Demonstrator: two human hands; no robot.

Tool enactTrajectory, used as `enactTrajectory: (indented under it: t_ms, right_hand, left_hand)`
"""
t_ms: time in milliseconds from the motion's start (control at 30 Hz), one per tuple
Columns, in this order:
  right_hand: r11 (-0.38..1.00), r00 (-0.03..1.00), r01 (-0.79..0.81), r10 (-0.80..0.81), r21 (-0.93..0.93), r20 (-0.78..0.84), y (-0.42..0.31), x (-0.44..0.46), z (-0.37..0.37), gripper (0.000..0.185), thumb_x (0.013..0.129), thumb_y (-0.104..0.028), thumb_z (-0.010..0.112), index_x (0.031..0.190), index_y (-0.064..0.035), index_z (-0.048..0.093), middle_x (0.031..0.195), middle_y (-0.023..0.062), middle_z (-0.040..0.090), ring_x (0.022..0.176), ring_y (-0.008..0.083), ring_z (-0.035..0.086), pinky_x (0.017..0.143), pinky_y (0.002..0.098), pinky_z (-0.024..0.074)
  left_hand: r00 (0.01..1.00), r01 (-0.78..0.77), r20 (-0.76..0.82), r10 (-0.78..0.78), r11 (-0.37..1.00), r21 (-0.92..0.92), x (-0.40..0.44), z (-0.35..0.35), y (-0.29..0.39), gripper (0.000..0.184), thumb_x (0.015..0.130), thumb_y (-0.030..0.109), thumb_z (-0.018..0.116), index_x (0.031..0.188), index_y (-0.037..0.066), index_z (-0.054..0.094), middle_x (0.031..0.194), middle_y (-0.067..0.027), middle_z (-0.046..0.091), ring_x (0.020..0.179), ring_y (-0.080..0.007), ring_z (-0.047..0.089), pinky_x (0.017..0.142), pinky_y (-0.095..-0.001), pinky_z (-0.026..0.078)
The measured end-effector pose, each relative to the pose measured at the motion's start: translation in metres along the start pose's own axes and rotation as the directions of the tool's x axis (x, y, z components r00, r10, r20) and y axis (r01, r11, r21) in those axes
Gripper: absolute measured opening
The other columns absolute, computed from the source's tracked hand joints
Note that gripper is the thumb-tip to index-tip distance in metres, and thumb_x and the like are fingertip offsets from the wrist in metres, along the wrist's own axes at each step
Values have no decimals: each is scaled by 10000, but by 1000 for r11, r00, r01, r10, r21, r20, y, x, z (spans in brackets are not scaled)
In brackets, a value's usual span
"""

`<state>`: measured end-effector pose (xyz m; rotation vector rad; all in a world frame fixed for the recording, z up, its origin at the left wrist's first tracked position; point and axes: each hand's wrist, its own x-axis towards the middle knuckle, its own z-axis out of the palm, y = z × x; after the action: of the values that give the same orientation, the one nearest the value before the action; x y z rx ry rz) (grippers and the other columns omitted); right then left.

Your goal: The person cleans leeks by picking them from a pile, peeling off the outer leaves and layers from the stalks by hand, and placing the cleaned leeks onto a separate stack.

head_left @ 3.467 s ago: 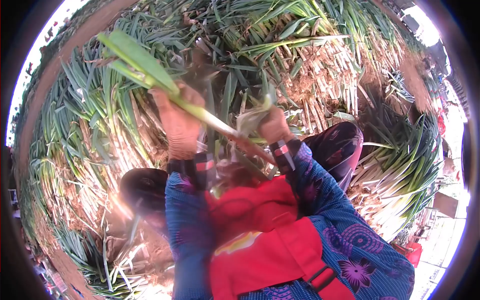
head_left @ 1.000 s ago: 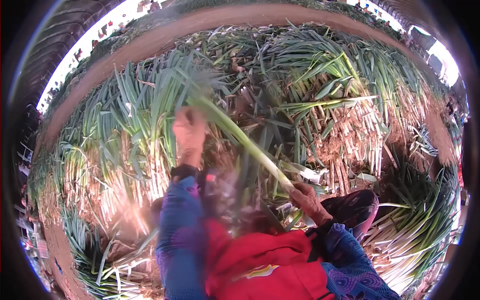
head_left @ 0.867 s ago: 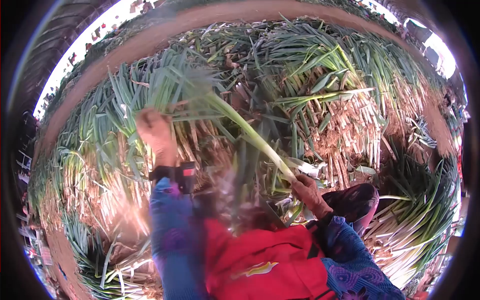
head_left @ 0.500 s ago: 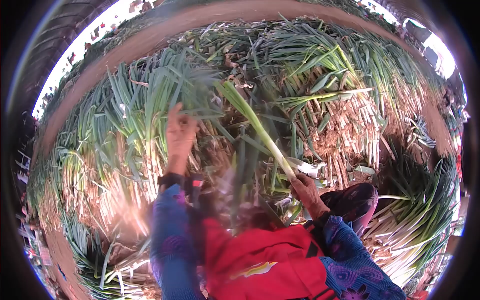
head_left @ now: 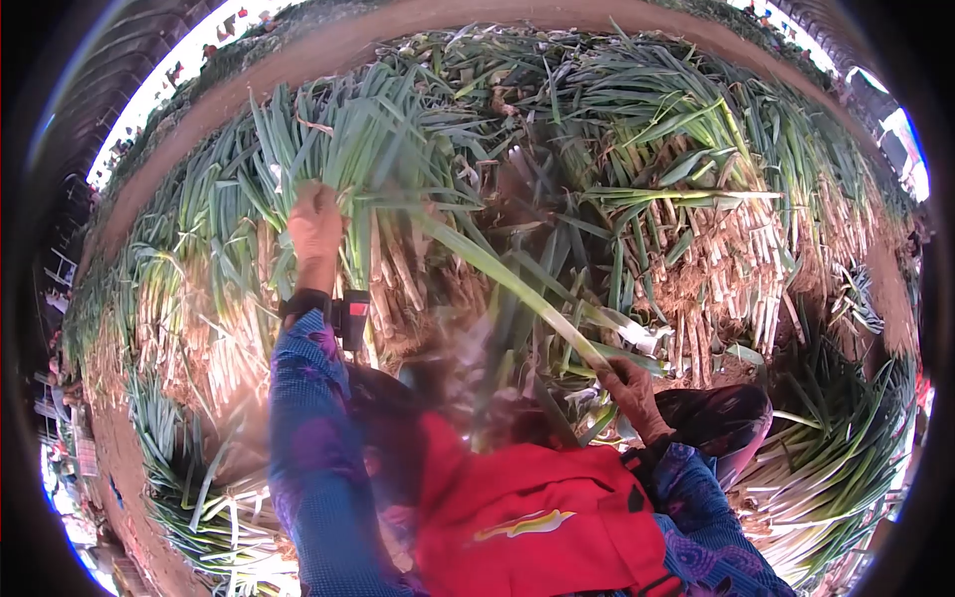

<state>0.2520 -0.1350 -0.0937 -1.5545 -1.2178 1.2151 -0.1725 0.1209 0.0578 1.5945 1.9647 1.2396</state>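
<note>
My right hand is closed round the pale lower end of a single green onion, which slants up and left across the middle of the view. Its leafy top reaches toward the pile on the left. My left hand is at a thick stand of green onions, its fingers curled in at the leaves. Exactly which stalks it grips is partly hidden by the hand.
Bunches with roots and white stems stand on the right. More green onions lie at the lower right and others at the lower left. Loose leaves litter the ground before my red apron. A bare earth path curves behind.
My left hand has moved left and slightly up, its fingers going from loosely spread to curled at the leaves. My right hand still holds the green onion, now shifted a little right and lower.
</note>
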Motion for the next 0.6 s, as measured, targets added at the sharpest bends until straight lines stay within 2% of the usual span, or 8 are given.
enactTrajectory:
  t_ms: [67, 133, 167, 267, 367, 467, 533, 600]
  right_hand:
    - [999, 1000, 23, -23, -33, -17, 1, 2, 5, 299, 880, -236, 661, 1043, 15, 644, 825, 54, 662, 762, 97, 564, 704, 273, 466]
    - [986, 992, 113, -120, -125, -48, 4, 4, 7, 277, 852, -211, 673, 1026, 4, 649, 787, 88, 668, 717, 127, 597, 674, 293, 476]
    - [975, 987, 140, -151, -171, -59, 3, 4, 8, 272, 846, -205, 676, 1021, 2, 651, 781, 97, 669, 711, 136, 609, 669, 299, 480]
    - [939, 970, 203, -231, -278, -74, -1, 1, 9, 260, 832, -190, 684, 1012, -3, 654, 772, 116, 669, 708, 159, 638, 661, 314, 493]
    - [932, 960, 226, -263, -283, -101, -6, -1, 6, 257, 829, -179, 690, 1010, 0, 654, 783, 125, 674, 725, 167, 654, 669, 320, 504]
    - [973, 979, 115, -145, -201, -144, -11, -5, 3, 302, 854, -214, 687, 1017, 37, 647, 831, 102, 687, 769, 152, 639, 698, 307, 506]
    - [989, 982, 62, -85, -136, -169, 9, 5, -2, 362, 871, -282, 676, 1033, 40, 650, 846, 90, 676, 792, 125, 611, 716, 291, 495]
    - [991, 985, -130, 128, -12, -113, 5, 13, -7, 394, 881, -341, 651, 1043, 18, 664, 810, 28, 621, 706, 101, 532, 629, 275, 442]
  left_hand:
    - [966, 118, 223, -129, 991, 62, -15, -1, 19, 368, 921, 368, 524, 1136, 82, 612, 859, -125, 654, 771, -256, 666, 696, -393, 517]
    - [928, -162, 345, 138, 986, 42, -23, 23, -10, 435, 840, 373, 643, 1161, 80, 613, 922, -129, 670, 849, -271, 662, 801, -369, 506]
    - [909, 170, 388, -154, 986, -6, -53, 21, 35, 424, 806, 357, 684, 1125, 81, 636, 942, -137, 678, 888, -291, 657, 846, -362, 500]
    - [927, -196, 336, 167, 979, 54, -48, 60, -17, 379, 773, 366, 705, 1013, 73, 683, 961, -146, 683, 876, -306, 659, 829, -345, 510]
    - [945, -298, 169, 281, 951, 82, -11, 77, -80, 251, 835, 317, 664, 911, 81, 704, 817, -83, 670, 691, -180, 608, 621, -287, 481]
    - [968, 250, 80, -237, 929, -273, -6, 26, -44, 225, 887, 242, 558, 921, 76, 705, 800, -51, 672, 646, -183, 638, 568, -328, 508]
    - [982, 109, -133, -132, 980, -168, 8, 5, -65, 200, 884, 178, 529, 882, 63, 693, 761, -21, 648, 557, -128, 578, 498, -278, 466]
    - [966, 237, 38, -254, 825, -512, 20, 4, -98, 196, 869, 148, 528, 947, 70, 690, 754, -9, 641, 561, -112, 573, 480, -266, 453]
